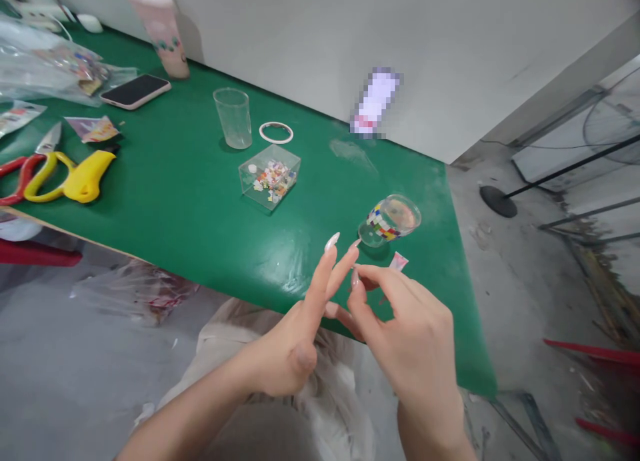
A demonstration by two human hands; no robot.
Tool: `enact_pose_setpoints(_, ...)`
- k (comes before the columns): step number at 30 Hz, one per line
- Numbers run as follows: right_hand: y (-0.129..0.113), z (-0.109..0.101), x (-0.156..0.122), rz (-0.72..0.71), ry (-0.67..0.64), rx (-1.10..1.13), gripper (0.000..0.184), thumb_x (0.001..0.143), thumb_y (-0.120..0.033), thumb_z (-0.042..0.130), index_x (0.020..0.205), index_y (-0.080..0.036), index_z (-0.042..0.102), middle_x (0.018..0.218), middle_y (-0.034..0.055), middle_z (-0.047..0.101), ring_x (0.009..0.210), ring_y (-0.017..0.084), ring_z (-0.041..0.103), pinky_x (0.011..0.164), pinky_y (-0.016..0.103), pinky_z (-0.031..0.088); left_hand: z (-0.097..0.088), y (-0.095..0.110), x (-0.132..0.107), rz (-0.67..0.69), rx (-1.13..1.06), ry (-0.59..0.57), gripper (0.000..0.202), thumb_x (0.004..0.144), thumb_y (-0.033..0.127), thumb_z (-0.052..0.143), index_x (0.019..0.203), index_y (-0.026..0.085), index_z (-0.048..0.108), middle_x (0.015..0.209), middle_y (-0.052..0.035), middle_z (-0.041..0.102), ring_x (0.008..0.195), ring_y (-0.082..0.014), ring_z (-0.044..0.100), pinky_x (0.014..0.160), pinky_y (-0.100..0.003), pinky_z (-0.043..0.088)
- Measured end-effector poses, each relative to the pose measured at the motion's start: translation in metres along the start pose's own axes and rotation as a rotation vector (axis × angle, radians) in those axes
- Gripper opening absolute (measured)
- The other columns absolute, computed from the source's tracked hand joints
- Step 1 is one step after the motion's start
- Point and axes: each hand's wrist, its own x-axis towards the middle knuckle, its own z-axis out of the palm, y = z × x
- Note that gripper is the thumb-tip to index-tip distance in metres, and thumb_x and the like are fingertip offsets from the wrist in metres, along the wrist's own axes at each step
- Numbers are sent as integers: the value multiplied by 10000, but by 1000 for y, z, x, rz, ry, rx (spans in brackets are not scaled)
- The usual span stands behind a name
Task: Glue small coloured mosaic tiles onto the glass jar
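My left hand (300,328) is raised over the table's near edge with two fingers stretched up and apart, holding nothing. My right hand (405,334) is beside it, thumb and forefinger pinched at the left fingertips on something too small to make out. Just beyond the fingertips a clear cup (390,220) lies on its side with coloured tiles stuck around it. A small pink scrap (399,261) rests by my right fingers. A clear box of coloured tiles (270,176) stands further left.
On the green table (190,201) are an upright empty clear cup (233,118), a white ring (276,132), yellow and red scissors (65,178), a phone (135,90), a pink drink cup (163,31) and plastic bags (45,61). Concrete floor lies to the right.
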Motion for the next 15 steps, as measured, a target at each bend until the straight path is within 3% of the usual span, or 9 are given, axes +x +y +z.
enact_pose_setpoints(6, 0, -3, -3, 1, 1, 40, 126, 880, -200, 519, 869, -177, 642, 760, 1, 697, 626, 125, 609, 597, 266, 450, 4, 1, 1, 50, -20, -26, 727, 857, 737, 185, 1458, 465, -121, 1613, -63, 4, 1133, -278, 581, 934, -483, 449)
enact_pose_setpoints(10, 0, -5, -3, 11, -6, 77, 107, 864, -183, 535, 874, -175, 641, 764, 0, 697, 651, 128, 625, 606, 263, 462, 8, 0, 3, 4, -226, 64, 679, 837, 774, 74, 1458, 511, -7, 1602, 7, 120, 1006, -255, 646, 885, -518, 441)
enact_pose_setpoints(15, 1, -6, -4, 43, -16, 120, 113, 849, -169, 528, 853, -186, 640, 744, -14, 685, 647, 115, 623, 616, 254, 480, 0, 10, 10, -79, -464, -15, 736, 766, 835, 53, 1436, 545, -37, 1592, 22, 155, 780, -165, 706, 779, -424, 520)
